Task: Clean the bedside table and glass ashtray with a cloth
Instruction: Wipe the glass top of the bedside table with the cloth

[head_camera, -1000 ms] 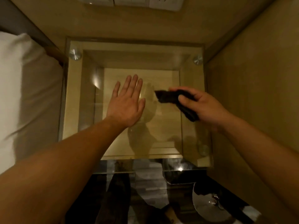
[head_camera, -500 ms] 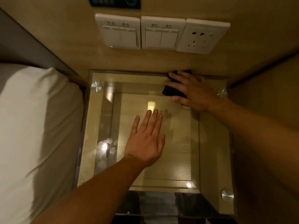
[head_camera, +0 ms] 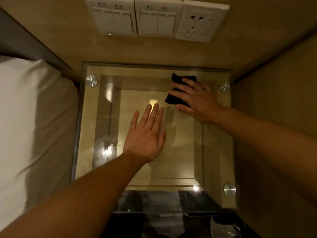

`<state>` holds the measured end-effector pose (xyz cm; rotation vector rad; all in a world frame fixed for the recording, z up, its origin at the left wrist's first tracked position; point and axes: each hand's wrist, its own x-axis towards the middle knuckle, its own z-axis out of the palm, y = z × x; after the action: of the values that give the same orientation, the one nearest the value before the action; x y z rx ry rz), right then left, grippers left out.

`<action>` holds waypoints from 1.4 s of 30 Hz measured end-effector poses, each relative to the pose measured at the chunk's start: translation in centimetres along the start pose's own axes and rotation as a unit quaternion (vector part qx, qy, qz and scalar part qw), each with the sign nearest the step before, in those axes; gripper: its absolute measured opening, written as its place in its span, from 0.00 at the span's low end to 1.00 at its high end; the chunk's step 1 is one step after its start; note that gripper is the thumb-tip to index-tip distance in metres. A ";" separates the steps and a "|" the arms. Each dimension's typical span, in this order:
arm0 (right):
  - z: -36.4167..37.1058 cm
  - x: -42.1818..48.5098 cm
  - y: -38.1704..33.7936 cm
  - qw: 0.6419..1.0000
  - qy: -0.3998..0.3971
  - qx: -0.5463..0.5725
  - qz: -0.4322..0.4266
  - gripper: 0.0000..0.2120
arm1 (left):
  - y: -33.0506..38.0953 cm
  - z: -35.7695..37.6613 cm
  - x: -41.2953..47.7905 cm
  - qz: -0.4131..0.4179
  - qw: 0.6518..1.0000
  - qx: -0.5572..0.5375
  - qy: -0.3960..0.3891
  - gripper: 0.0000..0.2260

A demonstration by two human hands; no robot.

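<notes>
While your right hand (head_camera: 195,100) lay flat, fingers nearly straight, pressing the dark cloth (head_camera: 175,99) onto the glass worktop (head_camera: 214,152) just below the wall socket (head_camera: 200,19), your left hand (head_camera: 147,134) rested open and empty, farther from that socket. The cloth looked soft and light, and was probably best bunched under the palm. The glass looked slick and breakable. You could not make out the ashtray anywhere.

A bedroom: a white pillow (head_camera: 34,109) on a bed fills the left of the frame. A glass-topped bedside counter (head_camera: 214,152) stands just beside it, under light switches (head_camera: 113,18) and a power socket (head_camera: 200,21) on the wood-panelled wall (head_camera: 51,31) at top.
</notes>
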<state>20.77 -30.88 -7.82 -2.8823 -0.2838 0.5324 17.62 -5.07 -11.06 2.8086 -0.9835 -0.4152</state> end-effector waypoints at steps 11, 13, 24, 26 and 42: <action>4.8 -9.6 -4.6 0.999 0.032 -0.010 -0.022 0.30 | 0.0 0.0 -0.2 0.001 1.000 0.008 0.025 0.31; 5.5 -11.2 -5.5 0.999 0.042 -0.003 -0.024 0.29 | 0.0 -0.2 -0.3 0.001 1.000 0.009 0.026 0.31; 8.6 -17.8 -9.0 0.999 0.013 0.040 -0.023 0.28 | 0.4 -1.0 -0.6 -0.003 1.000 0.017 0.024 0.31; 9.2 -18.8 -9.5 0.999 0.010 0.046 -0.024 0.28 | 0.4 -1.0 -0.6 -0.006 1.000 0.019 0.023 0.31; 11.9 -25.2 -12.9 0.994 0.013 0.095 -0.053 0.25 | 1.0 -1.5 -0.3 -0.022 0.999 0.021 -0.014 0.32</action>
<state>-8.69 -22.19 -7.41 -2.6721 -0.3581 0.4741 17.26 -5.57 -9.36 2.8742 -0.9469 -0.4461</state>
